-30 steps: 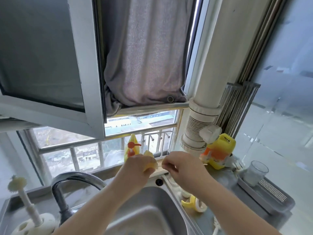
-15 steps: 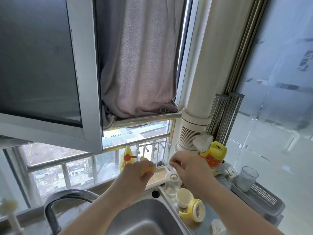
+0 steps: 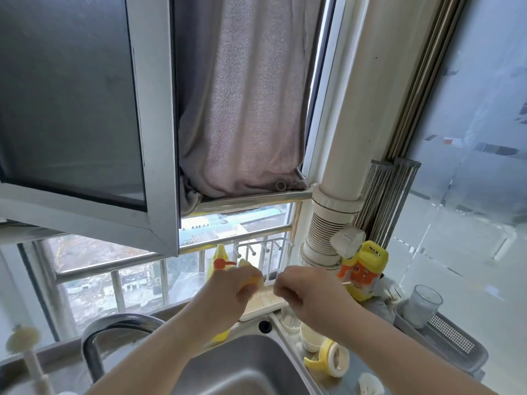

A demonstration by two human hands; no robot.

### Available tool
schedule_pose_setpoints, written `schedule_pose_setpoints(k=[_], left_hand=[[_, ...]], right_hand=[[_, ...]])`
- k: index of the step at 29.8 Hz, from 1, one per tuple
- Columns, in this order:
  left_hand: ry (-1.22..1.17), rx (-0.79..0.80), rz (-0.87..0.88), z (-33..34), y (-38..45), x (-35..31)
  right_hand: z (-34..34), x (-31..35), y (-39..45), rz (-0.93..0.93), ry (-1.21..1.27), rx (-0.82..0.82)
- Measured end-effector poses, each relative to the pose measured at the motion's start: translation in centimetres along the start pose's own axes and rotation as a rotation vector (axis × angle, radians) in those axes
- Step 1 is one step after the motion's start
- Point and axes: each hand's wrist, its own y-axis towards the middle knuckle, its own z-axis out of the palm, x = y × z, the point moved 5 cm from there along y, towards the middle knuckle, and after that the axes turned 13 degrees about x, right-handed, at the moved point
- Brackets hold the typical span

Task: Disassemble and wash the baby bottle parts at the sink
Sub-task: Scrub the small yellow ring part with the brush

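Observation:
My left hand (image 3: 228, 292) grips a small yellow bottle part (image 3: 252, 282) above the back edge of the steel sink (image 3: 242, 372). My right hand (image 3: 302, 292) is close beside it, with curled fingers pinching something thin. Only a thin stick tip (image 3: 346, 283) shows behind that hand. On the counter right of the sink lie a yellow handled collar (image 3: 328, 363), a white cap (image 3: 309, 336), a clear part (image 3: 289, 320) and a white piece (image 3: 370, 390).
The faucet (image 3: 94, 337) arches at the left, with a bottle brush (image 3: 25, 346) beside it. A white drying rack (image 3: 265, 252) on a pale board (image 3: 265, 303) and a yellow pump bottle (image 3: 219, 263) stand by the window. A yellow detergent jug (image 3: 362, 269) and a grey tray (image 3: 456, 346) with a clear cup (image 3: 422, 306) sit right.
My hands stay close together over the sink's back edge, working on the yellow part. The view has tilted, so the parts on the counter show more.

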Motion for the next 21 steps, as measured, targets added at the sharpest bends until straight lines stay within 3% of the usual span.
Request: schedule_pose_setpoints(k=[3, 6, 10, 21], left_hand=[[-0.015, -0.017, -0.022, 0.1, 0.0, 0.1], [-0.003, -0.054, -0.025, -0.1, 0.3, 0.0], [0.001, -0.101, -0.039, -0.9, 0.5, 0.0], [-0.022, -0.080, -0.021, -0.8, 1.4, 0.2]], right_hand=[[-0.5, -0.4, -0.1, 0.044, 0.003, -0.047], [0.0, 0.1, 0.4, -0.034, -0.010, -0.001], [-0.5, -0.8, 0.6, 0.073, 0.088, -0.019], [-1.1, -1.1, 1.4, 0.088, 0.093, -0.052]])
